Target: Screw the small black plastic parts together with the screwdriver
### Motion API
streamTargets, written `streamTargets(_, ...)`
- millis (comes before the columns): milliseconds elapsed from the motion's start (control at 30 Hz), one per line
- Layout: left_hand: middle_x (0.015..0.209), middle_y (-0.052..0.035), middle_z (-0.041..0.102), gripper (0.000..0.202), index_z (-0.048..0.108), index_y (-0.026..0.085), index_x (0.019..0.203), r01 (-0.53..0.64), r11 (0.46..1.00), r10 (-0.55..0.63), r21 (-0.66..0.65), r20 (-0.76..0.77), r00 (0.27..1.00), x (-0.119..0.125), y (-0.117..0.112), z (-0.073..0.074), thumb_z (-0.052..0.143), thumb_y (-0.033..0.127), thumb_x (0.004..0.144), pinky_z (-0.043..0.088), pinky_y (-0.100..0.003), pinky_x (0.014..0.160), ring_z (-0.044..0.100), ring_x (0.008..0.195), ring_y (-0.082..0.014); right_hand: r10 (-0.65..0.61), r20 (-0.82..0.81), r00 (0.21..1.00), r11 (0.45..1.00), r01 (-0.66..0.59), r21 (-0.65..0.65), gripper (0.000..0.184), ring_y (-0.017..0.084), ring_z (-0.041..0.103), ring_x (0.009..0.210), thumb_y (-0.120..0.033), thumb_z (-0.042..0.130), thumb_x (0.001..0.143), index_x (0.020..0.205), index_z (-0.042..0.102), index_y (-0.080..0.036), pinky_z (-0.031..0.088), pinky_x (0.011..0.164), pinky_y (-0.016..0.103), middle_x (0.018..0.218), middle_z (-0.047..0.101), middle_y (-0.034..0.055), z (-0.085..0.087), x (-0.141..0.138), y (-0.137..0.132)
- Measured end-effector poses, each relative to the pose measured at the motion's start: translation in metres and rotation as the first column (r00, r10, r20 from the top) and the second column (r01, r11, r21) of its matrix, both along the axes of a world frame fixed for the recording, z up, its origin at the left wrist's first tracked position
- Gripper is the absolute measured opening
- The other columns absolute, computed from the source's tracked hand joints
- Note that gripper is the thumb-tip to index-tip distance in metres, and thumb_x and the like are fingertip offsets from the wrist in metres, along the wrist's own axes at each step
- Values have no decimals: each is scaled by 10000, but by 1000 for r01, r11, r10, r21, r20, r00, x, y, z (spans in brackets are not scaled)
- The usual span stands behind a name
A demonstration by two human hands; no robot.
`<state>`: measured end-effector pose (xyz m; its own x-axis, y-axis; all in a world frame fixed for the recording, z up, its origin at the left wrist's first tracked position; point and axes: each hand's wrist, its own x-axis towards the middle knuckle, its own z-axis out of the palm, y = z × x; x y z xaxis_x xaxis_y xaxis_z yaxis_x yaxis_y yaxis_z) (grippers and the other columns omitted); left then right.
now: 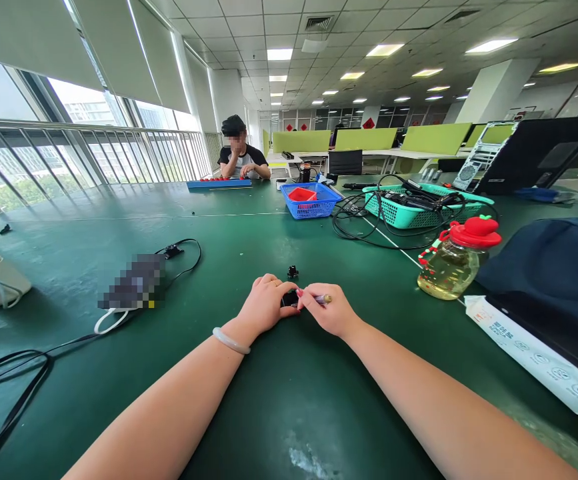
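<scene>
My left hand (265, 303) rests on the green table (289, 393), thumb and fingers closed around a small dark part (289, 299) held against the tabletop. Its exact kind is too small to make out. Pinched in my right hand (335, 313) is a slim pen-like tool (324, 299) with a gold-coloured end; its tip points at the dark part, and I cannot tell whether they touch. Just beyond both hands lies a small black piece (293, 272), apart from my fingers. A pale bracelet (231, 341) circles my left wrist.
To the right stand a red-lidded bottle (453, 263), a white packet (533, 360) and a dark blue cloth item (553, 280). Farther back are a blue basket (311, 208) and a green basket (399, 217) with tangled cables. A blurred device (136, 280) with cords lies left. Another person (243, 157) sits opposite.
</scene>
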<state>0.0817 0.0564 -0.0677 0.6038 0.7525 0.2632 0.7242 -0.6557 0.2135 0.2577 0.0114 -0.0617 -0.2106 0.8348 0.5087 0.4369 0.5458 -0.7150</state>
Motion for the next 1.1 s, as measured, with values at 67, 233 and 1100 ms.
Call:
streamTargets(67, 998, -48, 709, 426, 648, 295, 1169, -8, 1000, 8, -6, 0, 1000, 0, 0, 1, 706, 494, 797, 389, -426, 1002, 533, 1094, -264, -67, -158, 985, 997, 61, -43, 528, 154, 521, 540, -571, 467, 893, 527, 626, -225, 403, 571, 304, 551, 593, 24, -1, 3, 3)
streamTargets(233, 984, -48, 706, 438, 651, 286, 1178, -29, 999, 29, -17, 2, 1000, -1, 1, 1, 710, 493, 796, 388, -426, 1013, 527, 1105, -267, -277, -401, 873, 961, 246, -129, 593, 134, 402, 462, -651, 464, 861, 480, 606, -219, 340, 499, 305, 445, 433, 2, -5, 13, 11)
streamTargets(1100, 1026, -88, 681, 354, 745, 225, 941, -320, 940, 323, 119, -1, 946, 5, -8, 5, 396, 283, 932, 425, -424, 954, 564, 1039, -260, -277, -289, 916, 936, 189, -298, 379, 156, 584, 715, -521, 597, 776, 995, 640, -215, 482, 708, 324, 848, 662, 30, -32, 23, 40)
